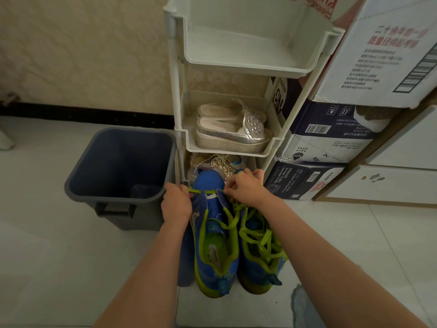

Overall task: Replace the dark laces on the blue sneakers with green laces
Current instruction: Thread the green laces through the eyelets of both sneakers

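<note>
With the left grip (176,202) curling tight and pinching one end of the green lace (210,192) at centre frame, and with the right grip (246,188) pinching the other end between bent fingers (230,185). Drawing that lace taut across the lowest eyelets of the left-hand blue sneaker (215,233), just behind its toe. Sitting on the pale floor (71,256) in the lower middle of the frame, toe pointing up toward the white shoe rack (248,67), and touching the second blue sneaker (256,268) on its right side. Appearing laced in green already, that second one, with crossings running up its tongue. Finding no dark lace for certain; not managing to tell the contents of the grey bin (123,157) at centre left. Reading this as the opening of the lacing on the last shoe: first span in place, upper eyelets apparently not yet threaded. Calling next, probably, for evening out both ends, then feeding one tip crosswise through the following eyelet, keeping the lace flat and untwisted.
</note>
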Available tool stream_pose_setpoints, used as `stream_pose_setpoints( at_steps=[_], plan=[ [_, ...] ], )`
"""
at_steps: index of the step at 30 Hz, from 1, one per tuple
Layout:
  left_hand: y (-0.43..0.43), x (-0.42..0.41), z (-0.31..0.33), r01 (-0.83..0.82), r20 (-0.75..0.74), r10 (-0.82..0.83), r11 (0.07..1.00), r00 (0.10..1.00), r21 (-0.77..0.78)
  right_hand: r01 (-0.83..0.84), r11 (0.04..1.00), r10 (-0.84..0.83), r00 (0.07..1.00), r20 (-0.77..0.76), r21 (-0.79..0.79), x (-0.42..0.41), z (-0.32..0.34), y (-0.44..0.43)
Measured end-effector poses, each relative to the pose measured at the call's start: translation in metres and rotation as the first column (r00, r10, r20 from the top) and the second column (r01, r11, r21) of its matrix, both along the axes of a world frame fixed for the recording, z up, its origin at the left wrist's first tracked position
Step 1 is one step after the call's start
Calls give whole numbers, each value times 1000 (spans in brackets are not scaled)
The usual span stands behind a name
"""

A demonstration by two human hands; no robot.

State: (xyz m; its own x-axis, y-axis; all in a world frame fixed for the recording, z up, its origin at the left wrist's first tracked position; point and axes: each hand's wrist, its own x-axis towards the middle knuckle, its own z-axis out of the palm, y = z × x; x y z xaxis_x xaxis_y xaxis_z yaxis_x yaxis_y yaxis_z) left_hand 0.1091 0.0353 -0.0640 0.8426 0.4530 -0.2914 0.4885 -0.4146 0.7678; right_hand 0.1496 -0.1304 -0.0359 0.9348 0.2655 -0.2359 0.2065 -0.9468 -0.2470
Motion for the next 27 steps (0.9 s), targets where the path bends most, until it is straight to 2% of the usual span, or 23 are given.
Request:
stream_pose_setpoints(
  at_steps=[2, 4, 7, 10, 13, 19, 22, 24, 27],
  plan=[
    [1, 2, -1, -18, 11, 18, 1000, 1000, -18, 7, 1000, -7, 1000, 28, -3, -1, -2, 1],
    [2, 2, -1, -17, -5, 17, 999, 1000, -27, -10, 997, 13, 999, 49, -74, -1, -5, 5],
    [2, 2, 1, 47, -6, -48, 997, 999, -67, -46, 987, 55, 997, 53, -156, -5, -7, 10],
    [2, 0, 3, 154, -3, -154, 988, 988, -17, -36, 994, 44, 996, 72, -106, -7, -9, 8],
    [4, 0, -1, 186, 16, -186, 983, 983, 0, 2, 1000, -2, 999, 51, 3, -7, -10, 2],
    [0, 1, 2, 138, -58, -134, 988, 989, 74, 73, 995, -76, 996, 56, 68, -7, -13, 3],
    [3, 3, 0, 33, -103, -33, 999, 994, 5, 99, 993, -101, 995, 28, 57, -6, -12, 6],
    [5, 7, -5, 16, -105, -21, 999, 994, -52, 107, 994, -107, 994, 11, 39, -6, -11, 7],
    [2, 7, -2, -33, -91, 29, 998, 995, -53, 84, 996, -83, 996, 25, -25, -6, -11, 10]
  ],
)
